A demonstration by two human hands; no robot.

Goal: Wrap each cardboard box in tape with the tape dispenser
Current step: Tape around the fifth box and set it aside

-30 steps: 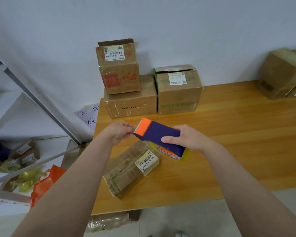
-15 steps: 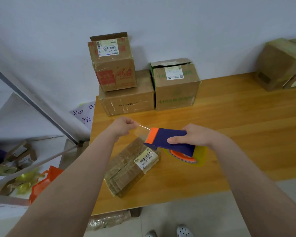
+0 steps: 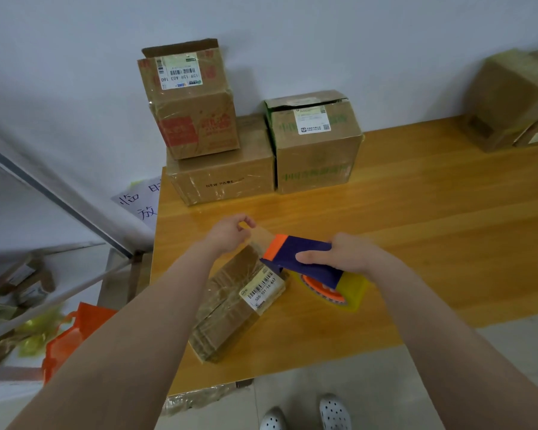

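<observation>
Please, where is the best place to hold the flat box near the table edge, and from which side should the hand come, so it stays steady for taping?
Probably the bare near-left end of the flat box, pressed from above by the left hand. It lies flat, so it has broad top faces, and the tape dispenser in the right hand is over the far-right end beside the barcode label.

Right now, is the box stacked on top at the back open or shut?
Open: the top stacked box has one flap standing up along its rear edge.
</observation>
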